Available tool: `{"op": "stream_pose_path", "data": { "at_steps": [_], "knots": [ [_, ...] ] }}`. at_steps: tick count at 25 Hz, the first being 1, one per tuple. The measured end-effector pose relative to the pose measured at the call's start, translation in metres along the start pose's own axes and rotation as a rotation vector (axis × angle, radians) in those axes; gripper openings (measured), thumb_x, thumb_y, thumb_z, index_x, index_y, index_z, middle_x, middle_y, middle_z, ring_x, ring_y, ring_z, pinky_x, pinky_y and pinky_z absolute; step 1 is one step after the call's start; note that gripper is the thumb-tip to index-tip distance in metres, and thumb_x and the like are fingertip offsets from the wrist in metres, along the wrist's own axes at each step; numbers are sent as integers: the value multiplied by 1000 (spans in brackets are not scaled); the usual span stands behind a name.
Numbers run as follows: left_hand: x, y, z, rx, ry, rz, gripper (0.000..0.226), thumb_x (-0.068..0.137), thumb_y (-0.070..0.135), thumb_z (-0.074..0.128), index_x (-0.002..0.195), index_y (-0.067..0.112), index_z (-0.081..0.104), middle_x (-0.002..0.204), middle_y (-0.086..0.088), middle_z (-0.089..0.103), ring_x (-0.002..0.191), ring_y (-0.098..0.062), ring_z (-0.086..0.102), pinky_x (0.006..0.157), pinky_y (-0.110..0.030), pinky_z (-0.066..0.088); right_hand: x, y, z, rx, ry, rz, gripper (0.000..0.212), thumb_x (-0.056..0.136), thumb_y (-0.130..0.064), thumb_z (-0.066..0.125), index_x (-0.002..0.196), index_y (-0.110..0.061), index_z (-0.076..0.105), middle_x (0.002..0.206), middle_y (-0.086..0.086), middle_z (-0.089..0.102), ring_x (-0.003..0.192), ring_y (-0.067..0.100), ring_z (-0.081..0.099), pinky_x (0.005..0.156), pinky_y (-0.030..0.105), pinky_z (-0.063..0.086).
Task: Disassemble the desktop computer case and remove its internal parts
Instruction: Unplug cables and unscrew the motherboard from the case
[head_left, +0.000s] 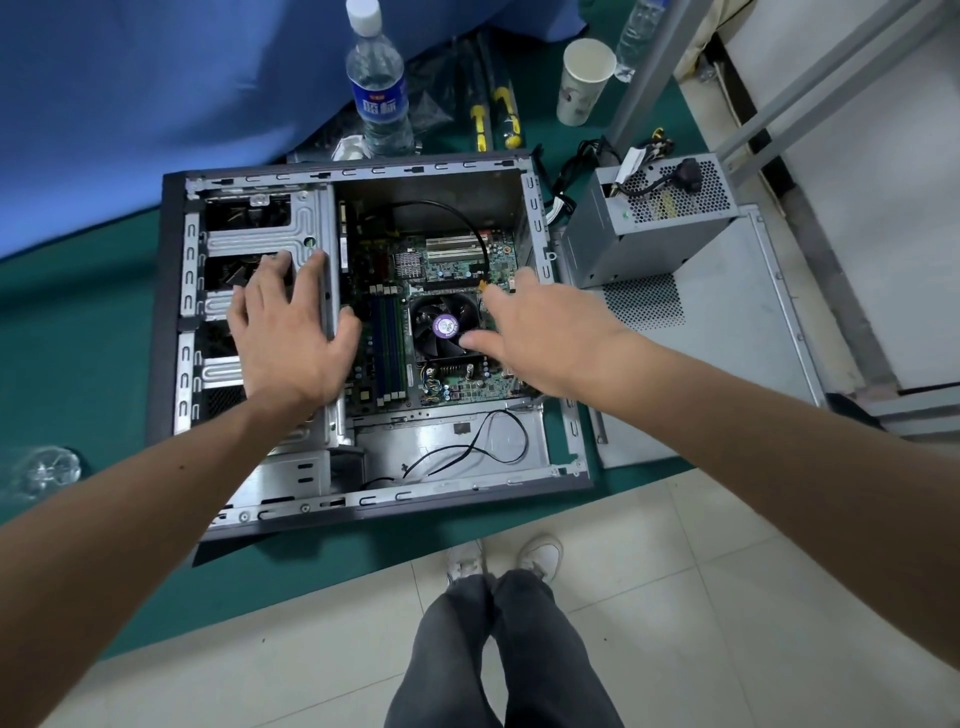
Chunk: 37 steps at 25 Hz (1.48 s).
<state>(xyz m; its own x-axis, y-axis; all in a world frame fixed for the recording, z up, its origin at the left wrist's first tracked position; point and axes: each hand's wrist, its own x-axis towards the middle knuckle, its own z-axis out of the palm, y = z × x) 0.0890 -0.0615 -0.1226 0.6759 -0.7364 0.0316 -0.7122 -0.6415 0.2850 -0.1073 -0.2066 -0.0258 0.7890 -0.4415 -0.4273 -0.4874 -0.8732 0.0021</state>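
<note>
Head view: desktop computer case (171, 312) lies open on the green mat; left hand (291, 332) presses flat on its drive cage, right hand (524, 327) spread, grip seemingly empty, over the CPU cooler (444, 325). Fragile motherboard (467, 260): hold edges.

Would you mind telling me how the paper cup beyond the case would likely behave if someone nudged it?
The paper cup looks light and thin-walled, so it would probably slide or tip easily. It stands upright on a base narrower than its open rim, which suggests poor stability. Whether it holds liquid cannot be seen, so a spill near the power supply is possible.
</note>
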Motion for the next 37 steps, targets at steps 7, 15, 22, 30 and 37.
{"op": "stream_pose_path", "data": {
  "at_steps": [7,15,22,30,37],
  "knots": [
    [1,-1,2,13,-4,-3,64,87,50,37,146,26,35,150,-14,32,142,-28,24,117,-50,15,12,7,-9,58,-115,-220,39,88,-20,61,123,-17,45,119,10,42,109,28,41,82,39,44],
    [1,-1,2,17,5,-10,65,87,50,36,147,26,35,149,-13,33,142,-26,24,117,-48,15,24,19,-6,42,-46,-296,30,91,-7,52,119,-16,45,110,7,43,92,22,41,75,39,47],
    [2,-3,5,29,14,-11,64,87,51,36,147,28,33,148,-13,34,140,-26,26,117,-50,16,27,19,2,-57,3,-200,37,103,-42,37,124,-12,47,113,13,48,81,29,54,60,38,43],
    [3,-5,6,25,26,-4,64,87,51,37,146,27,34,147,-13,35,139,-27,28,115,-50,17,34,28,-13,92,-153,-418,37,84,-6,61,116,-21,50,112,4,43,105,24,40,74,35,43],
    [4,-5,7,30,20,-7,64,87,51,36,146,28,34,148,-13,34,140,-27,27,116,-50,17,35,24,-9,-88,-44,-398,27,97,-13,48,123,-17,48,101,4,39,81,24,42,60,35,35]
  ]
}}
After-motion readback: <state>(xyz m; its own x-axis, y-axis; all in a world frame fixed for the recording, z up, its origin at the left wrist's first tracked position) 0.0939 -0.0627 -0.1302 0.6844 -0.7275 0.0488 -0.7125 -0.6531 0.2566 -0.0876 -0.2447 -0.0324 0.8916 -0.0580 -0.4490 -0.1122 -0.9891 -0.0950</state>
